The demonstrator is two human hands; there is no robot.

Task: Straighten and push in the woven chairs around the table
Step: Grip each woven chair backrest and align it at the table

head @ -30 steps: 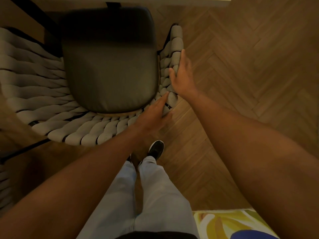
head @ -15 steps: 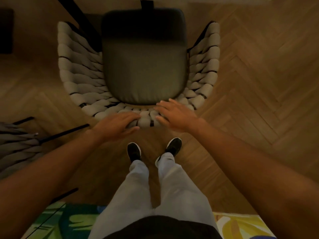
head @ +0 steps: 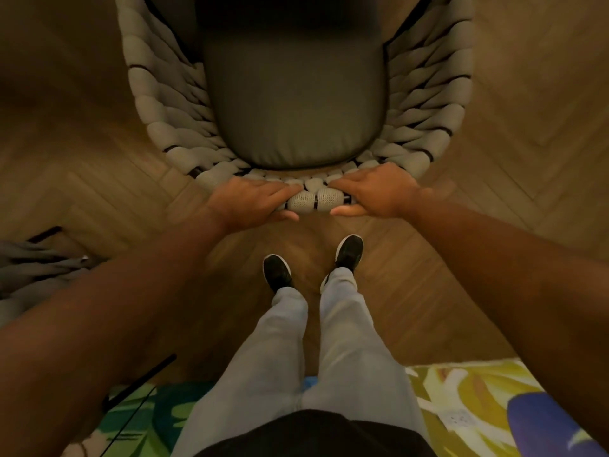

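We see the woven chair [head: 296, 94] filling the upper centre of the frame, its dark seat cushion [head: 295, 103] cradled inside, back rim toward us, while our left hand [head: 253, 201] and right hand [head: 379, 192] curl fingers over that rim, thumbs beneath.

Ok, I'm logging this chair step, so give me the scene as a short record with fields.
chair: woven chair, dark seat cushion, seen from behind
left hand: grips the back rim, thumb underneath
right hand: grips the back rim, thumb underneath
stance: both shoes right behind chair
floor: herringbone wood
nearby: second woven chair at left, patterned rug
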